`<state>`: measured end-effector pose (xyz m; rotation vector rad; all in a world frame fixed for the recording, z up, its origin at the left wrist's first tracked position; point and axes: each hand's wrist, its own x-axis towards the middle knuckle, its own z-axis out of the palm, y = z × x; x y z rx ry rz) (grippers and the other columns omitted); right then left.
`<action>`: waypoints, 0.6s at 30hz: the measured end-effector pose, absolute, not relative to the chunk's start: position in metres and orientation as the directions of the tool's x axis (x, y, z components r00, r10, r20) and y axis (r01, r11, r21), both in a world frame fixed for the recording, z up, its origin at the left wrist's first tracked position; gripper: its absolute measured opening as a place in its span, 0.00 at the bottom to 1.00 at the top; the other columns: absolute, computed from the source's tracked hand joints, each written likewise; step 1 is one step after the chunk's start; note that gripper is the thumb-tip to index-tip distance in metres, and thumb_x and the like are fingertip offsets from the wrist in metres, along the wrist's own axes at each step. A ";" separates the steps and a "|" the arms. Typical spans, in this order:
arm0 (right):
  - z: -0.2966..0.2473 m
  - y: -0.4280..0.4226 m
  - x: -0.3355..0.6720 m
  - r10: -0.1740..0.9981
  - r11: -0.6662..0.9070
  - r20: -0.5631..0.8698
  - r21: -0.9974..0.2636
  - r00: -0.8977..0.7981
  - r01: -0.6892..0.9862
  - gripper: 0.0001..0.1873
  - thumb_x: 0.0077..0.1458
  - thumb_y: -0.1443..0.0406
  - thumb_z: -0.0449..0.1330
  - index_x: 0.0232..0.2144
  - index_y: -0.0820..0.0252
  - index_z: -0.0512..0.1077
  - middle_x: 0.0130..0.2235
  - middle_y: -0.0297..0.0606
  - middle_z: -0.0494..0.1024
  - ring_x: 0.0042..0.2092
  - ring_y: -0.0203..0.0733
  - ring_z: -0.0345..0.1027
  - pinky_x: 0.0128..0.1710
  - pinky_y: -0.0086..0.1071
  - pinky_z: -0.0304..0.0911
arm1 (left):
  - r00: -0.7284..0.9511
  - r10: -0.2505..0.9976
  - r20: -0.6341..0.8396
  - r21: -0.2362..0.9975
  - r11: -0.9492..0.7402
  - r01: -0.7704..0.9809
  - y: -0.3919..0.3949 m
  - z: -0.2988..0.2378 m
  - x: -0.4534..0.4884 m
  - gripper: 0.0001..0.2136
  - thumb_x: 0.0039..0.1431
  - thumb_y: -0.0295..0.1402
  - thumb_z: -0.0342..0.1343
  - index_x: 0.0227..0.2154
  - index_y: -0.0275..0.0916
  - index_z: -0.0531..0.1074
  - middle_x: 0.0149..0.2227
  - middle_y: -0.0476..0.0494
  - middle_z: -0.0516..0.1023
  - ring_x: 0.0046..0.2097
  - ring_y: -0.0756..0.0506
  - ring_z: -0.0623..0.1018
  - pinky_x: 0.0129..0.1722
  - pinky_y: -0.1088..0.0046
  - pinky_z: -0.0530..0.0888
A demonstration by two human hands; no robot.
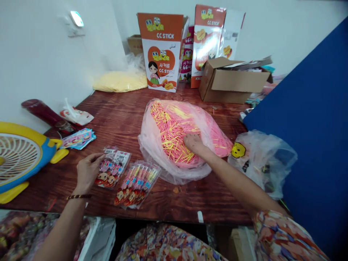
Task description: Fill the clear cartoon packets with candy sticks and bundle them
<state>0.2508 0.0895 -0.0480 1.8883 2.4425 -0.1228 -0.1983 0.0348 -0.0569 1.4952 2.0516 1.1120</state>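
Observation:
My left hand [87,169] is at the left of the table, its thumb and forefinger pinched at the top edge of a printed plastic packet [113,169] in a small overlapping group. Just right of it lies a fanned row of similar packets [138,184], with pink and yellow sticks showing inside. A large clear plastic bag [146,145] lies open mid-table, full of loose thin pink and yellow sticks [174,139]. Into these sticks reaches my right hand [193,142], fingers curled down among them, the fingertips hidden.
A yellow and blue fan [24,156], blue printed sachets [80,138], a dark red bottle [45,111] and a tissue pack [77,115] stand left. Behind are CC Stick boxes [163,52], an open carton [231,81] and a yellow-filled bag [119,81]. A crumpled bag [266,156] lies right.

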 end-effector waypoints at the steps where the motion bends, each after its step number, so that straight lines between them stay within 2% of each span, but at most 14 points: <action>1: -0.050 0.090 0.252 0.965 0.246 -0.084 -0.050 -0.249 0.968 0.18 0.61 0.74 0.45 0.47 0.73 0.71 0.50 0.60 0.73 0.54 0.55 0.64 0.54 0.45 0.55 | -0.382 0.911 0.154 0.811 0.104 0.576 0.034 -0.054 -0.195 0.11 0.49 0.44 0.61 0.30 0.42 0.77 0.29 0.53 0.80 0.34 0.46 0.75 0.34 0.75 0.70; 5: -0.055 0.094 0.259 0.976 0.188 -0.083 -0.154 -0.202 0.970 0.16 0.58 0.75 0.47 0.45 0.72 0.71 0.48 0.58 0.74 0.50 0.52 0.66 0.52 0.43 0.55 | -0.461 0.886 0.054 0.966 0.071 0.249 0.028 -0.037 -0.178 0.11 0.45 0.41 0.67 0.29 0.42 0.77 0.25 0.60 0.77 0.29 0.52 0.72 0.29 0.80 0.70; 9: -0.055 0.099 0.266 0.987 0.103 -0.084 -0.319 -0.136 0.942 0.11 0.57 0.73 0.50 0.40 0.66 0.69 0.37 0.47 0.77 0.40 0.45 0.68 0.44 0.37 0.58 | -0.522 0.851 -0.059 0.998 0.048 -0.034 0.020 -0.012 -0.155 0.11 0.40 0.34 0.69 0.28 0.39 0.77 0.24 0.59 0.77 0.27 0.54 0.71 0.25 0.82 0.69; 13: -0.050 0.097 0.267 0.994 0.044 -0.064 -0.511 -0.089 0.859 0.05 0.56 0.69 0.49 0.33 0.60 0.66 0.27 0.34 0.72 0.29 0.38 0.62 0.35 0.32 0.58 | -0.440 0.886 -0.143 0.985 0.083 -0.152 0.010 0.003 -0.131 0.14 0.36 0.33 0.70 0.30 0.38 0.77 0.26 0.54 0.79 0.27 0.51 0.74 0.23 0.80 0.70; 15: -0.046 0.094 0.266 0.996 0.036 -0.043 -0.608 -0.078 0.793 0.04 0.54 0.67 0.50 0.29 0.58 0.63 0.26 0.32 0.69 0.28 0.37 0.60 0.32 0.30 0.58 | -0.376 0.916 -0.139 0.982 0.080 -0.170 0.005 0.004 -0.116 0.15 0.35 0.34 0.71 0.30 0.37 0.78 0.27 0.52 0.79 0.28 0.51 0.75 0.26 0.79 0.71; 18: -0.043 0.088 0.259 0.996 0.041 -0.019 -0.743 -0.082 0.668 0.04 0.54 0.65 0.49 0.28 0.57 0.60 0.27 0.31 0.70 0.29 0.36 0.62 0.32 0.29 0.61 | -0.266 0.951 -0.157 0.970 0.098 -0.223 -0.005 0.000 -0.091 0.13 0.37 0.35 0.71 0.28 0.37 0.78 0.26 0.51 0.78 0.28 0.51 0.74 0.28 0.78 0.72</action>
